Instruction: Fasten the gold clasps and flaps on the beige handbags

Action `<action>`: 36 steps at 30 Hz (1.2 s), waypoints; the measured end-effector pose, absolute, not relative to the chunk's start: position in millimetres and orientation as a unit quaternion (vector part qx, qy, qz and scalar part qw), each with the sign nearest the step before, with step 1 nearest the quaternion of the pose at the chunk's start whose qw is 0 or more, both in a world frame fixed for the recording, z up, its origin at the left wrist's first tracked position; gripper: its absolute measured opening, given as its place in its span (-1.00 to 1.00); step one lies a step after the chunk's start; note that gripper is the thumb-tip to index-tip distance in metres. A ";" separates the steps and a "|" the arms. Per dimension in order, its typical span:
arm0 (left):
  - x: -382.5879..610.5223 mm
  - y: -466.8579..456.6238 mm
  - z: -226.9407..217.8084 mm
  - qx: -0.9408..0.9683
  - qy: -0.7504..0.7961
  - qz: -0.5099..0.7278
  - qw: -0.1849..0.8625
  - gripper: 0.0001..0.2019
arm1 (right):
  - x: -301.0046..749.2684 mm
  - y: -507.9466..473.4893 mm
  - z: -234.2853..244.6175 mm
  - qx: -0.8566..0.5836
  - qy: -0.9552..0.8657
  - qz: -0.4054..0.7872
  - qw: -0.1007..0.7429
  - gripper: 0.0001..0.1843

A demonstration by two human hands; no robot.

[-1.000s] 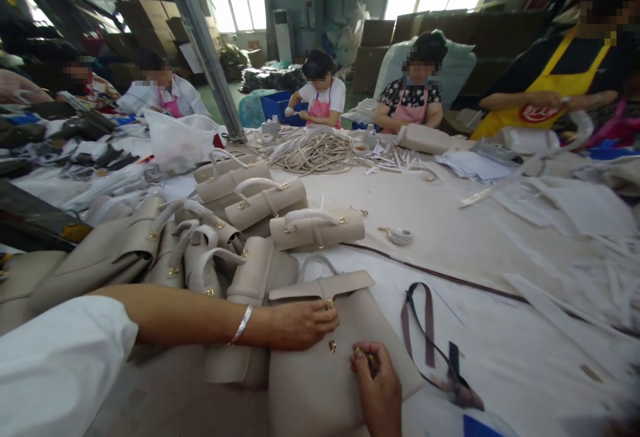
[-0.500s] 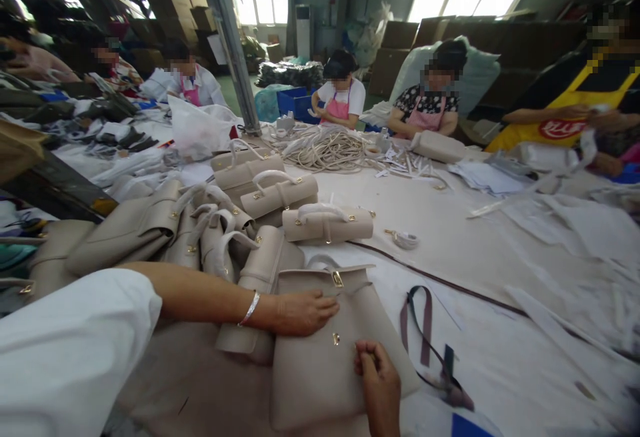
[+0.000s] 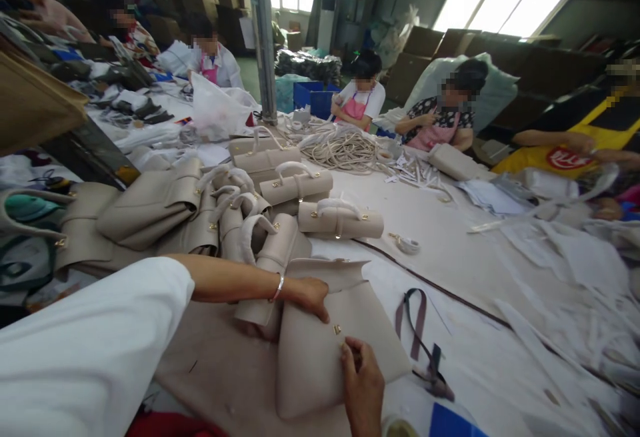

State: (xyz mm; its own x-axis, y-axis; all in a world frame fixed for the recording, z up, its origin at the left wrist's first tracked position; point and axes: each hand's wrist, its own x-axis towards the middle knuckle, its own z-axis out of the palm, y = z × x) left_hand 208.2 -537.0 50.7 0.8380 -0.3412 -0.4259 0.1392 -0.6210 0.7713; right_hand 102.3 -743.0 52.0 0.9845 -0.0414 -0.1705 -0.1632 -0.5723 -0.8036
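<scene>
A beige leather handbag [image 3: 310,357] lies flat on the table in front of me, its flap [image 3: 330,272] folded back at the far end. My left hand [image 3: 307,296] rests on the bag's upper left part, fingers bent and pressing the leather near a small gold clasp [image 3: 337,330]. My right hand [image 3: 361,384] comes in from below, its fingers curled together just beside that clasp; what they pinch is too small to name. A silver bangle [image 3: 277,288] sits on my left wrist.
Several finished beige handbags [image 3: 340,218] stand in rows beyond my left arm. A dark strap [image 3: 417,330] lies to the right of the bag, a blue item [image 3: 453,424] at the bottom edge. Cords [image 3: 343,147], paper and several seated people line the table's far side.
The flap with its gold fitting, raised earlier, now lies folded back. My left hand slid from the flap's middle to the bag's upper left. The view shifted left.
</scene>
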 end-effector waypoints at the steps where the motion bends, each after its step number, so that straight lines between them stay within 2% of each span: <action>1: 206.7 -535.7 54.9 0.850 -0.041 -0.308 0.425 -0.60 | 100.1 -739.6 54.9 -0.882 0.067 0.059 0.463 -0.74; 6: 194.3 -534.7 76.9 0.784 -0.006 -0.387 0.484 -0.80 | 88.8 -733.8 63.3 -0.853 0.138 0.095 0.494 -0.70; 11: 176.4 -546.3 83.9 0.694 0.012 -0.431 0.577 -0.82 | 72.1 -736.5 65.0 -0.824 0.157 0.077 0.539 -0.69; 18: 160.4 -554.6 78.6 0.674 -0.006 -0.389 0.628 -0.78 | 55.7 -739.7 61.1 -0.814 0.187 0.015 0.550 -0.70; 22: 155.6 -559.2 68.5 0.761 -0.062 -0.268 0.587 -0.57 | 54.6 -743.3 51.3 -0.781 0.212 -0.005 0.587 -0.67; 24: 152.8 -560.1 63.5 0.798 -0.082 -0.217 0.557 -0.55 | 53.4 -742.4 44.7 -0.771 0.207 0.008 0.602 -0.67; 30: 135.7 -553.0 56.4 0.833 -0.154 -0.138 0.513 -0.71 | 43.0 -728.6 32.1 -0.767 0.186 0.038 0.613 -0.70; 34: 123.6 -548.4 67.4 0.861 -0.279 -0.002 0.425 -0.91 | 35.5 -730.1 28.1 -0.726 0.221 0.015 0.651 -0.71; 36: 119.5 -550.7 74.1 0.865 -0.323 0.002 0.385 -0.88 | 31.1 -735.0 27.9 -0.697 0.238 0.010 0.676 -0.72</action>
